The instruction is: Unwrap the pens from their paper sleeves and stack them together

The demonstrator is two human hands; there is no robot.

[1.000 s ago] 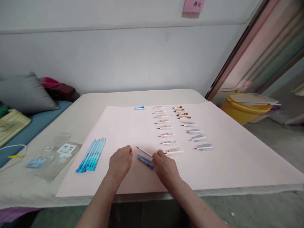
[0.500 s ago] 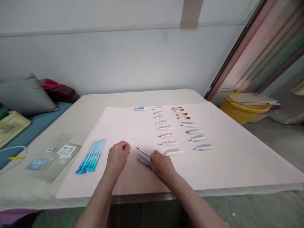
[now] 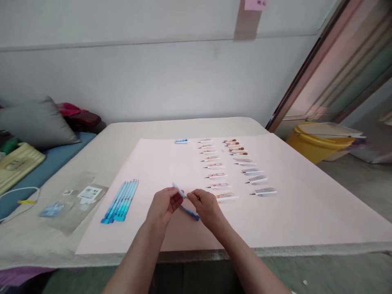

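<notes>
A pale blue pen barrel [image 3: 179,190] is pinched in my left hand [image 3: 163,205], tilted up to the left. My right hand [image 3: 206,203] is closed at the barrel's lower right end, on a thin pen refill mostly hidden by fingers and barrel. Below, between both hands, a dark blue pen part [image 3: 190,213] lies on the pink paper [image 3: 162,163]. Left of my left hand several blue pens [image 3: 121,201] lie side by side.
Refills beside printed pen sleeves lie in two columns, pink ones [image 3: 216,175] and brown and grey ones [image 3: 257,179]. A blue pair [image 3: 181,141] lies at the back. A plastic bag [image 3: 76,204] is left; a yellow bin [image 3: 321,139] stands right.
My left hand has moved right and now holds the pale barrel, which was lying on the paper. The refill in my right hand, visible before, is now mostly hidden at the barrel's end.
</notes>
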